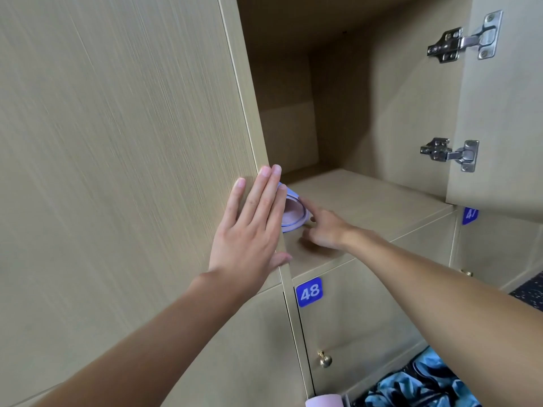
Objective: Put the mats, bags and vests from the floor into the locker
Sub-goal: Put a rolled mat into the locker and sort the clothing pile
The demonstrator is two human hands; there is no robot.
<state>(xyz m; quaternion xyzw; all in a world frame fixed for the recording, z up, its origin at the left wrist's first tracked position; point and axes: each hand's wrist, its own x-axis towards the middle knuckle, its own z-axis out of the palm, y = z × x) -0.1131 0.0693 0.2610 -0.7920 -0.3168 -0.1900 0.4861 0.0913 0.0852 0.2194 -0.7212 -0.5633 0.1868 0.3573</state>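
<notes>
You can pass into the locker compartment (367, 201) at centre and right, up to the far wall (283, 92). The rolled mat (292, 214) blocks the near-left corner; hinges (449, 154) project at right.

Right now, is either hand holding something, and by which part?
Nothing is gripped. The left hand lies flat on the wooden panel; the right hand only touches the open end of the rolled mat with an outstretched finger.

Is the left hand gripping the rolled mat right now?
No, the left hand lies flat with straight fingers on the locker panel, while the right hand touches the rolled mat inside the open locker.
</notes>
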